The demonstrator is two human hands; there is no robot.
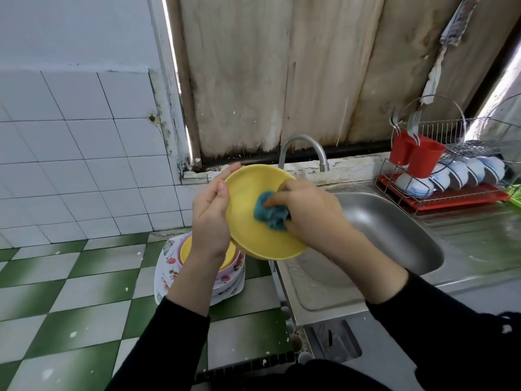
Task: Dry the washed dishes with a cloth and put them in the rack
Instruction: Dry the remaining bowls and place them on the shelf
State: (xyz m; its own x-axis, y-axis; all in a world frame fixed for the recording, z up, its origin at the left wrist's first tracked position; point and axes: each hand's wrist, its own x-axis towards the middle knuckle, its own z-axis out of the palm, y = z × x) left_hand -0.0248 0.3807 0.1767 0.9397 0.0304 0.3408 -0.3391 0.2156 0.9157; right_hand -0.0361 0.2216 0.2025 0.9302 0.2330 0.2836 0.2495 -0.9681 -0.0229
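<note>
text: none legible from where I stand | far right: printed rag (456, 22) hanging on the wooden boards, marks too blurred to tell as letters | near left: plate stack (169, 273), flower and leaf prints only, no words or numbers

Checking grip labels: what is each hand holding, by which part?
Left hand grips the yellow bowl by its left rim; right hand holds the bunched blue cloth.

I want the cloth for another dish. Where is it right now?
In the head view, the blue cloth is bunched inside the yellow bowl at centre frame, gripped by the right hand, just left of the sink.
</note>
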